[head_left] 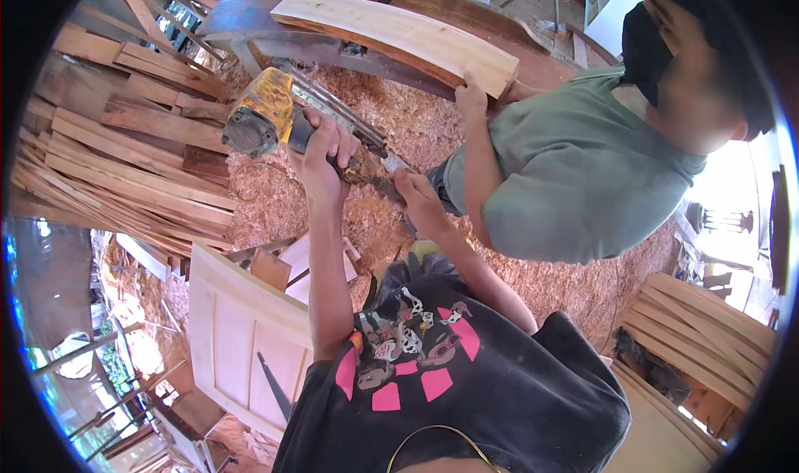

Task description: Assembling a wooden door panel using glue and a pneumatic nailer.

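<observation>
A yellow and black nail gun [268, 107] is held up in front of me, its dark round cap toward the left. My left hand [323, 147] is wrapped around its black grip, and its long metal magazine [333, 111] slants down to the right. At the rear end of the tool, my right hand [423, 200] is closed, fingers by a small silvery piece [391, 162]. What exactly those fingertips pinch is partly hidden. Beyond the tool, a co-worker's hand [472, 99] rests on the end of a thick pale plank [391, 36].
The co-worker [574, 165] in a green shirt stands close at my right. Their plank lies over a blue-grey machine table [241, 19]. Stacked boards [133, 165] lie at left, more boards [699, 331] at right. A pale wooden panel [241, 331] stands by my left arm. Shavings [275, 198] cover the floor.
</observation>
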Available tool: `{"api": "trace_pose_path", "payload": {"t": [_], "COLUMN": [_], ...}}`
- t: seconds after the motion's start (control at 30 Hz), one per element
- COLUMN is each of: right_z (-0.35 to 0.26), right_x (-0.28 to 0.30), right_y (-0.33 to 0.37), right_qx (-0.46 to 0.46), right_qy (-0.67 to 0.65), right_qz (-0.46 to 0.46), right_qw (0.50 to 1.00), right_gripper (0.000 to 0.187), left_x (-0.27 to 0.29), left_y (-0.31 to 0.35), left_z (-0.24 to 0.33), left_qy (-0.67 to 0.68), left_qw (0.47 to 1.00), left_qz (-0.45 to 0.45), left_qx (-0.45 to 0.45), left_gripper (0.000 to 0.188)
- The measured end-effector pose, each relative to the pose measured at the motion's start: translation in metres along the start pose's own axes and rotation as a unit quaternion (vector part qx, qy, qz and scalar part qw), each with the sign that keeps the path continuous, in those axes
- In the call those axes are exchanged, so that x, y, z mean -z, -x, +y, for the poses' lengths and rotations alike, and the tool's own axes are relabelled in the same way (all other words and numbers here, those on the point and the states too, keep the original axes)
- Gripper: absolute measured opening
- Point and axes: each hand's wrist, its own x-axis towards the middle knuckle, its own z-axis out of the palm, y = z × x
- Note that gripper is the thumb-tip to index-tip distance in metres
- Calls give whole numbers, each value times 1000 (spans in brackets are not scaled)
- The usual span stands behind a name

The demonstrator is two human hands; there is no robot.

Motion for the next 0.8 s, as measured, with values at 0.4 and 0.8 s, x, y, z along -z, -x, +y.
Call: {"api": "trace_pose_path", "payload": {"t": [0.4,0.8], "right_z": [2,28], "right_x": [-28,-24], "right_y": [-16,-21], "right_qx": [19,54], "right_qy": [123,138], "right_qz": [-8,25], "right_qw": [992,989], "right_gripper": [50,45], "left_x": [34,52], "left_y": [-1,-6], "left_z": [7,12], "left_qy": [25,35], "left_qw": [1000,999], "left_qz": [2,32], "left_qx": [8,-3], "left_gripper": [15,18]}}
